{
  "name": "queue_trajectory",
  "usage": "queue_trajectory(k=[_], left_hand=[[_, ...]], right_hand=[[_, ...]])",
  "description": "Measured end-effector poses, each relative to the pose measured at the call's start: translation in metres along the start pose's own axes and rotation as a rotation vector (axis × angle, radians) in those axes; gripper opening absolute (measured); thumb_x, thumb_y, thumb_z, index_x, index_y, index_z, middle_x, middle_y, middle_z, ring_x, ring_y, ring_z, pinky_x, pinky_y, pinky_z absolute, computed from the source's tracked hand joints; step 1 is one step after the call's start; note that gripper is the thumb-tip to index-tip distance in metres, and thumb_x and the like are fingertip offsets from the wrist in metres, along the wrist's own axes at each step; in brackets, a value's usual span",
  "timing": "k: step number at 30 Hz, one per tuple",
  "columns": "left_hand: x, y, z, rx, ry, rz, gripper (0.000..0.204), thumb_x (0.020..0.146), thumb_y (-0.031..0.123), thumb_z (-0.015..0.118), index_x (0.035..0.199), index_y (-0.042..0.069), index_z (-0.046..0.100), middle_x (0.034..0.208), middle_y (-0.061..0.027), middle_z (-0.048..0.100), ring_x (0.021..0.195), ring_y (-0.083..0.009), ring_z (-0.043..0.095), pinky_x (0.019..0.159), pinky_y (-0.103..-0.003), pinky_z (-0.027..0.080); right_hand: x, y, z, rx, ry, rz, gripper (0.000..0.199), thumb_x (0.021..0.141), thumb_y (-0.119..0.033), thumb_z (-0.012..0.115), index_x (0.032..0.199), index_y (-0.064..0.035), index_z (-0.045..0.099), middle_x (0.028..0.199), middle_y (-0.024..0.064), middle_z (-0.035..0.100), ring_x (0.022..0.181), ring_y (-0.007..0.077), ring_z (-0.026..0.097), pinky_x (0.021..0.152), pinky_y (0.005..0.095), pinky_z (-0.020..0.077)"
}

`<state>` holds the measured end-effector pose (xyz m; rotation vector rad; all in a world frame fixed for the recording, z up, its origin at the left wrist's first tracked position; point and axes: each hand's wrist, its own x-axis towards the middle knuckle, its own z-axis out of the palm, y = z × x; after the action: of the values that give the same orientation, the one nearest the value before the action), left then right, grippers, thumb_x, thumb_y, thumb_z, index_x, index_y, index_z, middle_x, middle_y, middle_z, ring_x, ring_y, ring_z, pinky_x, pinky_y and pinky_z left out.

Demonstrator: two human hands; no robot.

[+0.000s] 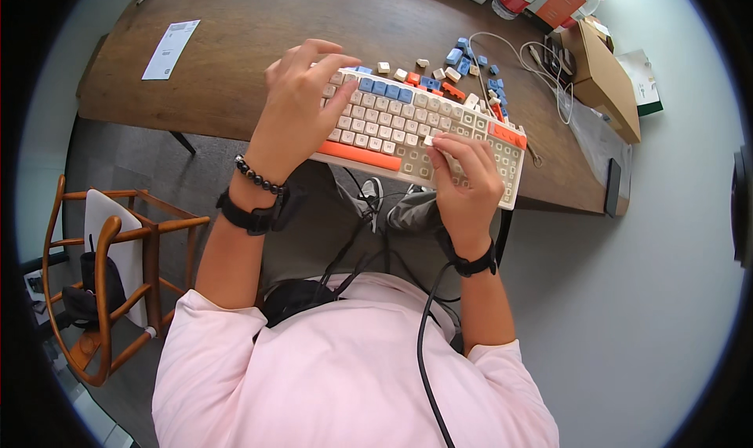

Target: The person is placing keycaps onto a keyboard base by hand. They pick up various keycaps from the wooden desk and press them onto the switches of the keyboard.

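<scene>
A keyboard (376, 122) with cream, blue and orange keycaps lies at the table's near edge. Its left part is filled with caps, while bare switch sockets show over much of the right. My left hand (302, 95) rests over the keyboard's left end, fingers apart, holding nothing. With thumb and index finger pinched, my right hand (468, 177) holds a white keycap (430, 140) at the edge of the bare sockets. Behind the keyboard lie loose keycaps (453, 57) in blue, cream and orange.
A white cable (514, 44) curls across the table's right side. Beyond it stand a cardboard box (608, 75) and a plastic bottle (514, 1). A white paper slip (171, 49) lies at the left. A wooden chair (114, 283) stands on the floor to the left.
</scene>
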<state>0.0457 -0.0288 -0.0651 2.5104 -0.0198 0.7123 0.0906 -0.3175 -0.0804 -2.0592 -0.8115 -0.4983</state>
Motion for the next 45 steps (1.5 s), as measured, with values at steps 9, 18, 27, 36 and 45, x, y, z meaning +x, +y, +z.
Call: queue_trajectory(k=[9,18,27,36,45], left_hand=[[-0.006,-0.012,0.022,0.105,0.109,-0.122,0.048,0.118,0.040,0.075,0.157,0.011,0.073,0.150,-0.0095,0.072,0.146,-0.0342,0.063,0.126,-0.057,0.043],[-0.008,-0.006,0.025,0.210,0.073,-0.131,0.047,0.121,0.041,0.069,0.157,0.012,0.073,0.146,-0.0109,0.075,0.146,-0.0367,0.064,0.120,-0.055,0.048],[-0.008,-0.002,0.025,0.234,0.047,-0.162,0.039,0.119,0.036,0.071,0.149,0.015,0.078,0.143,-0.0077,0.075,0.146,-0.0335,0.062,0.122,-0.053,0.046],[-0.007,-0.006,0.030,0.241,0.096,-0.124,0.032,0.114,0.033,0.075,0.136,0.012,0.083,0.133,-0.0046,0.074,0.137,-0.0295,0.064,0.115,-0.052,0.048],[-0.008,-0.011,0.033,0.229,0.113,-0.136,0.030,0.112,0.034,0.077,0.132,0.013,0.085,0.132,-0.0039,0.075,0.137,-0.0296,0.065,0.115,-0.052,0.049]], right_hand=[[-0.004,0.007,0.005,-0.122,-0.022,-0.168,0.022,0.094,0.003,0.093,0.114,-0.0025,0.086,0.120,0.0086,0.087,0.103,0.0321,0.077,0.089,0.0441,0.0643],[-0.003,0.007,0.003,-0.130,-0.052,-0.165,0.022,0.093,0.003,0.092,0.114,-0.0014,0.086,0.121,0.0091,0.086,0.103,0.0320,0.077,0.087,0.0438,0.0645],[-0.006,0.004,0.004,-0.191,-0.077,-0.177,0.023,0.093,0.004,0.091,0.114,0.0006,0.086,0.123,0.0096,0.086,0.101,0.0316,0.076,0.087,0.0441,0.0644],[-0.006,0.010,0.006,-0.166,-0.034,-0.192,0.022,0.093,0.004,0.092,0.115,0.0005,0.086,0.123,0.0099,0.086,0.102,0.0310,0.077,0.088,0.0436,0.0641],[-0.004,0.009,0.005,-0.111,-0.034,-0.144,0.021,0.095,0.004,0.092,0.114,-0.0005,0.087,0.122,0.0097,0.085,0.103,0.0302,0.078,0.088,0.0430,0.0646]])
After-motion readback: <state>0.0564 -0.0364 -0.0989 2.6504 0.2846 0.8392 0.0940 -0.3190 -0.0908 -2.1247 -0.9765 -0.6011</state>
